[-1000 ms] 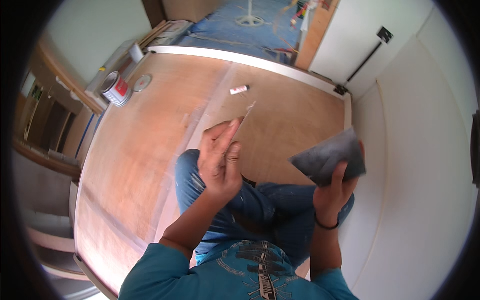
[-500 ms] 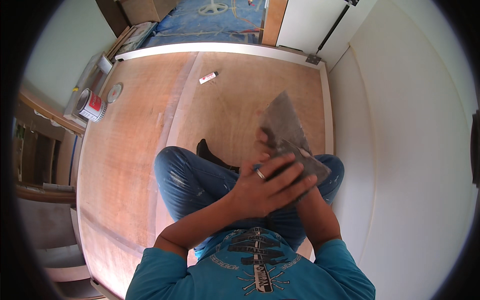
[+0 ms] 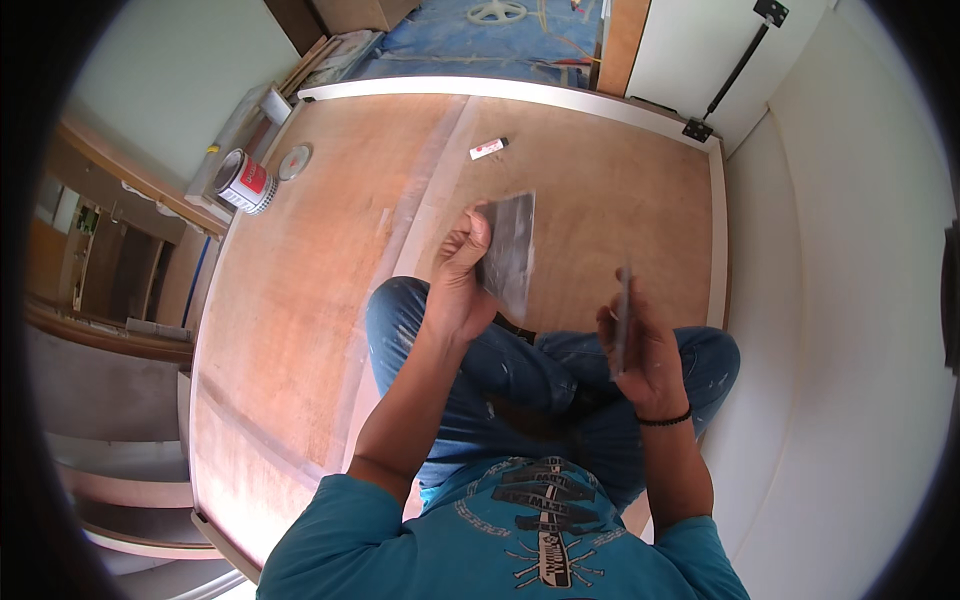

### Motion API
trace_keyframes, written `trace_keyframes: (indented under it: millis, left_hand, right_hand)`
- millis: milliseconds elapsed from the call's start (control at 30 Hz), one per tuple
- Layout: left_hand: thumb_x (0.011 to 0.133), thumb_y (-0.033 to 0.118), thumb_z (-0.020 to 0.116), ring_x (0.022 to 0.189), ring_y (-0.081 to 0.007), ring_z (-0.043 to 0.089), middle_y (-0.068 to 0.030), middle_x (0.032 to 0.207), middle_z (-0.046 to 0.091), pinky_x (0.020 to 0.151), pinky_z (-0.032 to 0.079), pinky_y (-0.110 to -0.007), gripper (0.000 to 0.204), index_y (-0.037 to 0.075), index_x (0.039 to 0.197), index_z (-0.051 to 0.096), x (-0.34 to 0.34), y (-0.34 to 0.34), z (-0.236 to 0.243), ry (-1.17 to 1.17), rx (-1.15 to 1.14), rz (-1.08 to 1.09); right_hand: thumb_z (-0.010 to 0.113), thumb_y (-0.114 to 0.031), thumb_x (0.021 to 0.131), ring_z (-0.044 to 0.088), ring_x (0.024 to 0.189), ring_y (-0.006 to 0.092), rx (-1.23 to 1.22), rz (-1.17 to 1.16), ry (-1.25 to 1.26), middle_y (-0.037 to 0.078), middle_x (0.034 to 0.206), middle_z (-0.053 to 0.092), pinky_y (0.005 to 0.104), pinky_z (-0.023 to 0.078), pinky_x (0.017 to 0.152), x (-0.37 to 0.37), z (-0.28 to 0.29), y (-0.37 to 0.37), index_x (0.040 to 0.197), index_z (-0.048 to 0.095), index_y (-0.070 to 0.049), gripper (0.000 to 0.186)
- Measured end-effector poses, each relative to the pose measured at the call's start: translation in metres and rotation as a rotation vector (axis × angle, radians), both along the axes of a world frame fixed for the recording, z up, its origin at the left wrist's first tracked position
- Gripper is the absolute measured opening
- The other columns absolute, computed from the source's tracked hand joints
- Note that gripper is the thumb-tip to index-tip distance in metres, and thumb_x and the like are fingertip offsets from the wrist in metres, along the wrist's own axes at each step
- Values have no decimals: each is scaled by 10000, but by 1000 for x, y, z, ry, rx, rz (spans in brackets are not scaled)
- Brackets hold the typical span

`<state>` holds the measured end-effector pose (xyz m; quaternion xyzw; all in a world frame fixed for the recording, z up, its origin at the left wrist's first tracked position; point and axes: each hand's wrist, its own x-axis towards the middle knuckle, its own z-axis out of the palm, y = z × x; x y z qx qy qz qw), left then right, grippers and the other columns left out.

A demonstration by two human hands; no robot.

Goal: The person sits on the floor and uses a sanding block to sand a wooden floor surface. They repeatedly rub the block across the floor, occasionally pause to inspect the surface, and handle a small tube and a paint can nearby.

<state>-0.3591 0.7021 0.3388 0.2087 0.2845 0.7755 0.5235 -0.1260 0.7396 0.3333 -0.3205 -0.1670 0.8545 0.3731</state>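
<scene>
My left hand [image 3: 462, 270] is closed round one edge of a flat grey putty spreader [image 3: 511, 252], a thin rectangular plate with whitish smears. Its face shows, somewhat blurred by motion. To the right, over my right knee, my right hand [image 3: 648, 350] grips a second grey putty spreader [image 3: 622, 325], seen almost edge-on, so its full shape is hidden. The two plates are apart. Beyond them a small white tube [image 3: 489, 149] with a dark cap lies on the wooden panel [image 3: 590, 200].
An open metal can [image 3: 246, 183] with a red label stands at the panel's left edge, beside its round lid [image 3: 295, 162]. A white wall [image 3: 840, 300] rises close on my right. Blue sheeting [image 3: 450, 45] covers the floor beyond the white rim. My crossed legs in jeans [image 3: 410, 320] rest on the panel.
My hands, close together over the stacked plates before, have moved apart. Each now holds one plate, the left further left, the right turned edge-on. The view has shifted left.
</scene>
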Motion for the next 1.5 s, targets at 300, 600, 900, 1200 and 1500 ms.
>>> trace_keyframes:
  millis: [300, 600, 900, 1200, 1500]
  left_hand:
    - [999, 305, 734, 852, -120, 690, -63, 1052, 692, 752, 586, -267, 474, 78, 1363, 531, 34, 21, -7, 82, -209, -169]
    - [985, 169, 750, 1006, -156, 691, -124, 1149, 683, 843, 588, -301, 696, 61, 1561, 374, 12, -8, -8, 373, -332, -314]
    - [990, 119, 737, 1129, -200, 657, -123, 1280, 632, 955, 582, -363, 577, 27, 1487, 458, -6, -26, -39, 137, -318, 169]
    - [1032, 139, 674, 1035, -168, 702, -90, 1155, 699, 898, 590, -336, 290, 20, 1272, 565, 70, -55, 8, 43, -282, -35]
    - [1059, 255, 666, 865, -60, 601, 0, 957, 672, 783, 483, -226, 244, 32, 1152, 628, 87, -49, 10, 453, -340, 110]
  right_hand:
    - [596, -254, 1071, 728, 1063, 220, -102, 195, 79, 97, 1197, 704, 402, 618, 911, -9, 8, -14, 1334, 580, -24, 349]
    - [623, -251, 1050, 745, 1038, 247, -165, 84, 132, 117, 1175, 728, 402, 629, 890, 1, -13, -4, 1309, 600, -19, 349]
    - [629, -317, 1055, 692, 1150, 251, 106, -318, 66, 81, 1258, 698, 414, 578, 966, 2, -8, 14, 1373, 583, -65, 408]
    - [559, -440, 1090, 596, 1281, 257, 379, -560, 111, 72, 1399, 609, 449, 491, 1090, 11, 4, 12, 1458, 519, -88, 511]
    - [524, -429, 1109, 557, 1324, 265, 566, -697, 25, 92, 1488, 525, 447, 490, 1100, -1, 21, -10, 1577, 398, -104, 584]
